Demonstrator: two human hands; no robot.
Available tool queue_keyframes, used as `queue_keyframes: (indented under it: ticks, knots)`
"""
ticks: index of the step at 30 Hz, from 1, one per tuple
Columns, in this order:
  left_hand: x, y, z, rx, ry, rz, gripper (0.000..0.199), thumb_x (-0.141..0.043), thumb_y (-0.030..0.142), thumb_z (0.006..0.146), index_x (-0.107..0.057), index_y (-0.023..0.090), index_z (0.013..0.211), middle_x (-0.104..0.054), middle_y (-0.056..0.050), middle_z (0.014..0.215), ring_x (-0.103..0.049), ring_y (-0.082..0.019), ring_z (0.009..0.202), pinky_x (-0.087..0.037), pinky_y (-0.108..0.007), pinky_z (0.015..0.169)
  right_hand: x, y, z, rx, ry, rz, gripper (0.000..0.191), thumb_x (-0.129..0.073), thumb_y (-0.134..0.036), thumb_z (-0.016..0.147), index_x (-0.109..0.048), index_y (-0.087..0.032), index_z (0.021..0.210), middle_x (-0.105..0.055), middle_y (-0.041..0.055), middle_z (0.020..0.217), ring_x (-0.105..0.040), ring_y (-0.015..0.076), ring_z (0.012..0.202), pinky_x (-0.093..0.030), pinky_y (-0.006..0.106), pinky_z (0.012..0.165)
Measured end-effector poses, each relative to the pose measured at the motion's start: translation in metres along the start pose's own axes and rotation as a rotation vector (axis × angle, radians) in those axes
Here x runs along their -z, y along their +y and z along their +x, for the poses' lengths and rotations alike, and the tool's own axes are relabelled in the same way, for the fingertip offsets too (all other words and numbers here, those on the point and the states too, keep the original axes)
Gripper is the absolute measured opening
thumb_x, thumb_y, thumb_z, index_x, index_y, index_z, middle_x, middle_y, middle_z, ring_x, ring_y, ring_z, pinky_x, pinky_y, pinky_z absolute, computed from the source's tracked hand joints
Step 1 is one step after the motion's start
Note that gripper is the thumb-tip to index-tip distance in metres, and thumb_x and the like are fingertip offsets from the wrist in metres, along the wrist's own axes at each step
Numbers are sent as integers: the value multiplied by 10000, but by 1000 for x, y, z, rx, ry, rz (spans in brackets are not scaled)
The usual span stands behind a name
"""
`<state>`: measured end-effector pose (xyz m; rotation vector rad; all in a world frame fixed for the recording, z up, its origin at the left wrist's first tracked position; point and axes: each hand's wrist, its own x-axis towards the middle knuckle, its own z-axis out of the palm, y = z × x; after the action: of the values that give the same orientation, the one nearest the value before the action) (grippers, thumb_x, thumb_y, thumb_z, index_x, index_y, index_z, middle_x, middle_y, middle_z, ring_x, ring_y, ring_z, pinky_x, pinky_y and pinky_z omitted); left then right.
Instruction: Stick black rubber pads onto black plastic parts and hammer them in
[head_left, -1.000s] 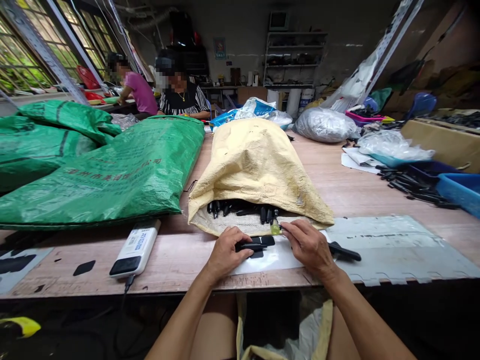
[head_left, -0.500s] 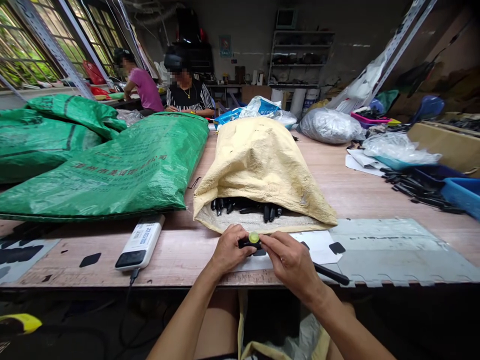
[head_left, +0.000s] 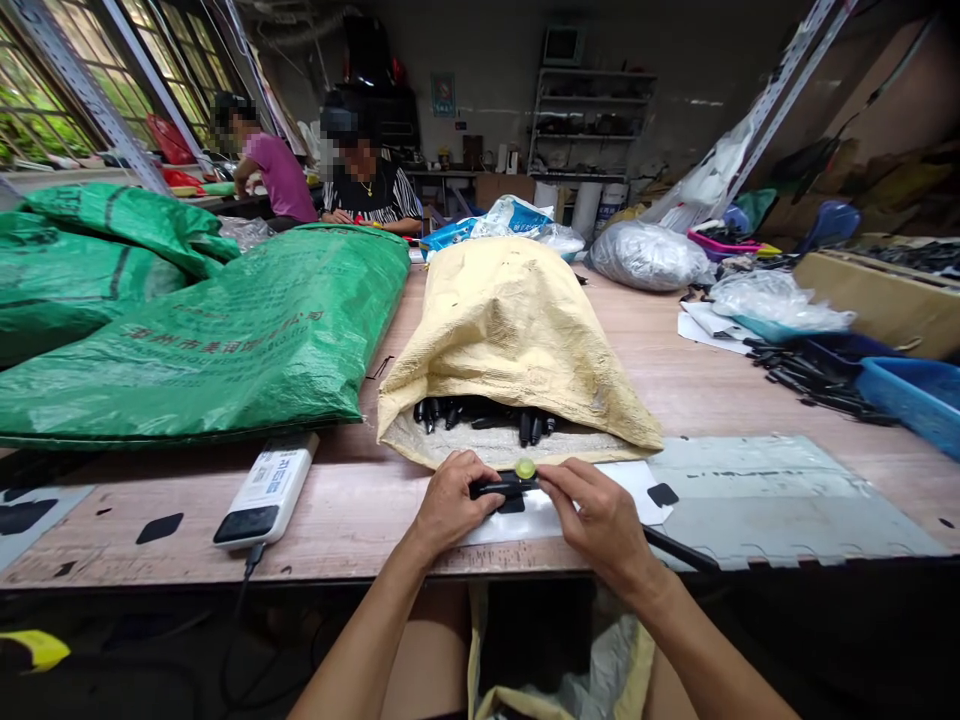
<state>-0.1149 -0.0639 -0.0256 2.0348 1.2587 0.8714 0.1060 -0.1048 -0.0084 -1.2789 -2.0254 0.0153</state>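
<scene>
My left hand point(head_left: 456, 505) pinches a short black piece point(head_left: 504, 487) near the table's front edge. My right hand point(head_left: 600, 515) has its fingers closed beside a small round yellow-green piece point(head_left: 525, 469), close to the black piece's right end; a long black rod point(head_left: 679, 549) runs out past that hand to the right. Just beyond both hands lies a cream sack point(head_left: 517, 330), its mouth towards me, with several black parts point(head_left: 529, 425) inside. White paper point(head_left: 634, 485) lies under the hands.
Green sacks point(head_left: 225, 340) and a white power bank point(head_left: 270, 490) with a cable are on the left. A grey sheet point(head_left: 780, 500), black parts and a blue tray point(head_left: 915, 395) are on the right. Two people sit behind.
The yellow-green piece and my right hand have shifted slightly right, away from my left hand. More of the black piece shows between the hands. The whole view has shifted a little.
</scene>
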Motion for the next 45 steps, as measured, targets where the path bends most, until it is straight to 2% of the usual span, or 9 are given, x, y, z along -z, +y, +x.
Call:
queue_keyframes:
  ticks: [4, 9, 13, 29, 40, 43, 45]
  knots:
    - [1, 0, -1, -6, 0, 5, 214, -709, 84, 685, -737, 215, 852, -653, -21, 869, -569, -219, 928, -432, -346, 851, 5, 24, 7, -65, 62, -59, 210, -526, -268, 975, -687, -254, 1109, -693, 41, 933, -647, 183, 881, -505, 306, 783]
    - [1, -2, -1, 3, -8, -21, 193, -705, 101, 698, -740, 214, 850, -655, -21, 862, -569, -216, 921, -429, -342, 838, -1, 61, 5, -1, -26, -145, 155, -574, -250, 943, -703, -238, 1027, -670, 40, 902, -616, 195, 877, -477, 327, 794]
    - [2, -2, 0, 1, -15, -38, 170, -701, 132, 732, -751, 210, 874, -655, -26, 850, -568, -218, 921, -423, -345, 841, -8, 74, 1, 53, -54, -107, 168, -556, -242, 953, -699, -218, 1036, -656, 49, 906, -587, 194, 871, -462, 342, 813]
    - [5, 0, 1, -13, -49, -8, 156, -609, 279, 877, -754, 230, 908, -657, -33, 847, -565, -220, 915, -408, -354, 862, -9, 69, -1, 30, -69, -140, 189, -537, -239, 953, -671, -216, 1084, -637, 62, 933, -557, 211, 898, -448, 354, 827]
    - [6, 0, 1, -2, -64, 32, 119, -626, 249, 832, -726, 221, 889, -641, -36, 865, -551, -228, 922, -421, -365, 855, -9, 69, 1, 7, -66, -131, 177, -564, -216, 918, -680, -217, 1052, -634, 60, 929, -555, 209, 893, -447, 345, 815]
    - [8, 9, -2, -38, -67, 31, 126, -617, 234, 842, -696, 217, 939, -647, -43, 918, -555, -236, 950, -423, -373, 880, -7, 67, 2, -19, -72, -134, 159, -594, -218, 891, -683, -222, 1024, -631, 55, 922, -552, 211, 895, -442, 344, 812]
    - [8, 23, -10, -73, -67, 7, 139, -587, 234, 878, -654, 219, 999, -651, -50, 977, -566, -233, 976, -428, -363, 892, -6, 66, 2, -36, -84, -135, 157, -605, -221, 883, -678, -224, 1022, -628, 55, 927, -547, 213, 905, -439, 342, 813]
